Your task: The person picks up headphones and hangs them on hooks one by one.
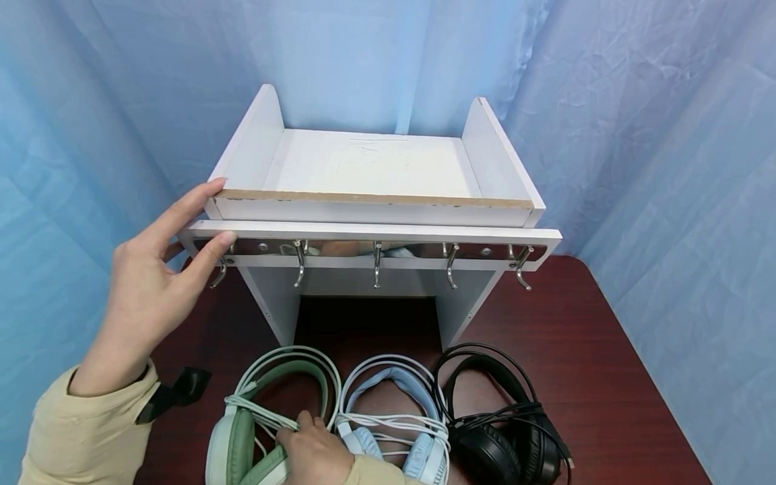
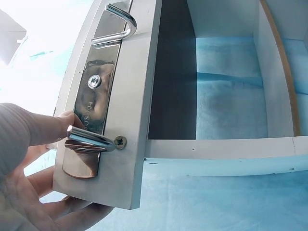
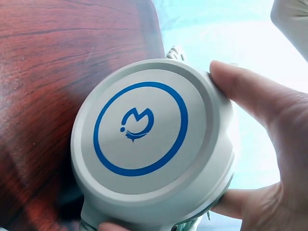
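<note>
My left hand (image 1: pixel 148 279) grips the left end of a white hook rack (image 1: pixel 376 233), its thumb against the metal strip by the end hook (image 2: pixel 89 139). In the left wrist view, fingers curl behind the board. Low in the head view, my right hand (image 1: pixel 316 453) holds the right ear cup of green headphones (image 1: pixel 241 438) lying on the table. The right wrist view shows that pale ear cup (image 3: pixel 144 130), with a blue ring and logo, between thumb and fingers. A white cable is wound around the green headphones.
Light blue headphones (image 1: pixel 418 397) lie just right of my right hand, and black headphones (image 1: pixel 485 451) beyond them, both with wound cables. The rack's upper shelf (image 1: pixel 376 165) has raised sides. Blue curtains (image 1: pixel 376 60) enclose the dark red table (image 1: pixel 606 377).
</note>
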{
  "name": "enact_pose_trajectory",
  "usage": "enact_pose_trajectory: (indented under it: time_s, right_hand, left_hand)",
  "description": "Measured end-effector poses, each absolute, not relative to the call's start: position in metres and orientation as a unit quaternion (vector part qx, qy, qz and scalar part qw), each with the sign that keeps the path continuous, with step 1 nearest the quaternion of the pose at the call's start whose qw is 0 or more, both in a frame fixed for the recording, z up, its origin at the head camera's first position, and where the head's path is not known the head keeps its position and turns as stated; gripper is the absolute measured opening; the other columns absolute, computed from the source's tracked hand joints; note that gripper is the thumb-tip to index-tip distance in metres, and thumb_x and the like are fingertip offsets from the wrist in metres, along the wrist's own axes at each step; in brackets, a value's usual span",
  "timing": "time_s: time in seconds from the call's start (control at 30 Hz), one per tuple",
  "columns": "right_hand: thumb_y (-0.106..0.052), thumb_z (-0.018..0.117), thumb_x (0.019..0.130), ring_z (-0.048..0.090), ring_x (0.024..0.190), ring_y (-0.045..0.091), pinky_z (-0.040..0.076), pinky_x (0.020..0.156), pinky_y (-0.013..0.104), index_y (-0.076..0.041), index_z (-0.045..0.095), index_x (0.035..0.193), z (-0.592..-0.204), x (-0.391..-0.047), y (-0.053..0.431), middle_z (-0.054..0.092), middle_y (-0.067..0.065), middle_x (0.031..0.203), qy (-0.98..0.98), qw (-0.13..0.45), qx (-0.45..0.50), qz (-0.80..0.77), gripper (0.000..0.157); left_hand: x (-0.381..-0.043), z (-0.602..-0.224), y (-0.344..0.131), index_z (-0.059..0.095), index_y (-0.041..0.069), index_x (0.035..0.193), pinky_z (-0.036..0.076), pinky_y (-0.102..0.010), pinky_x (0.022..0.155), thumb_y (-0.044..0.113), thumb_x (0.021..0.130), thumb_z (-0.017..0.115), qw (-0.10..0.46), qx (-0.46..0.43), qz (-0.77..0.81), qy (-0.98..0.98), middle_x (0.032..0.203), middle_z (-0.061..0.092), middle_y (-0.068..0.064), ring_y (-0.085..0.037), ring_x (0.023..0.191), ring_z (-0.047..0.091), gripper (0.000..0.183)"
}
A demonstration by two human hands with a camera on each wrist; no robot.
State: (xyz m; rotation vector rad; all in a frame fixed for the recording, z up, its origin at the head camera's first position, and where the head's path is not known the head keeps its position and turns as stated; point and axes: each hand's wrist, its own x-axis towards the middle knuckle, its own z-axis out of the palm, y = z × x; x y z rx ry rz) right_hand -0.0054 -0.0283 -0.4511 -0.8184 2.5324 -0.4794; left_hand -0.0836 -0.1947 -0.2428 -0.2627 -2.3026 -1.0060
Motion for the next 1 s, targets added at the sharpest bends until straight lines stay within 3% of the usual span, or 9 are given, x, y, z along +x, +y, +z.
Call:
enact_pose_trajectory:
  time_s: [0.1,0.27,0.47,0.6,0.8,1.0]
  right_hand:
    - [-0.047,0.076,0.067,0.043,0.076,0.011,0.039,0.058,0.020,-0.027,0.061,0.107,-0.450,-0.007,-0.028,0.048,-0.001,0.094,0.909,0.225,-0.300,-0.180,0.048]
    - [-0.037,0.077,0.070,0.041,0.074,0.011,0.038,0.060,0.017,-0.025,0.063,0.101,-0.449,-0.008,-0.025,0.049,-0.001,0.092,0.902,0.224,-0.317,-0.190,0.036]
    - [-0.050,0.077,0.064,0.042,0.074,0.008,0.036,0.064,0.016,-0.025,0.063,0.095,-0.447,-0.009,-0.020,0.050,-0.003,0.090,0.905,0.185,-0.335,-0.183,0.041]
    - [-0.046,0.079,0.062,0.042,0.074,0.006,0.035,0.064,0.014,-0.026,0.063,0.090,-0.448,-0.007,-0.018,0.050,-0.005,0.087,0.910,0.152,-0.347,-0.171,0.038]
    - [-0.042,0.080,0.063,0.040,0.074,0.005,0.033,0.060,0.014,-0.026,0.065,0.090,-0.447,-0.006,-0.016,0.049,-0.005,0.086,0.908,0.147,-0.346,-0.184,0.034]
    - [-0.036,0.081,0.062,0.040,0.076,0.005,0.034,0.059,0.014,-0.028,0.067,0.095,-0.445,-0.004,-0.012,0.051,-0.006,0.090,0.910,0.140,-0.339,-0.192,0.036]
  left_hand:
    - [-0.083,-0.243,-0.194,0.053,0.032,0.131,0.033,-0.005,0.068,0.014,0.085,0.067,0.302,-0.098,-0.380,-0.869,0.130,0.057,-0.010,0.011,0.084,0.047,0.051]
    - [-0.083,-0.244,-0.194,0.052,0.032,0.132,0.033,-0.005,0.069,0.013,0.085,0.067,0.308,-0.102,-0.373,-0.869,0.131,0.056,-0.007,0.014,0.084,0.047,0.052]
    - [-0.084,-0.244,-0.195,0.052,0.032,0.132,0.030,-0.010,0.058,0.012,0.085,0.067,0.312,-0.109,-0.357,-0.874,0.131,0.056,-0.006,0.014,0.074,0.045,0.053]
    - [-0.084,-0.245,-0.196,0.051,0.032,0.132,0.032,-0.008,0.063,0.012,0.085,0.067,0.308,-0.108,-0.365,-0.872,0.133,0.055,-0.006,0.017,0.083,0.047,0.053]
    - [-0.084,-0.245,-0.196,0.051,0.034,0.132,0.034,-0.003,0.070,0.014,0.085,0.066,0.304,-0.104,-0.371,-0.871,0.133,0.055,-0.005,0.022,0.093,0.046,0.053]
    - [-0.084,-0.244,-0.196,0.052,0.032,0.132,0.032,-0.008,0.060,0.013,0.085,0.067,0.307,-0.105,-0.368,-0.871,0.131,0.056,-0.008,0.018,0.084,0.046,0.053]
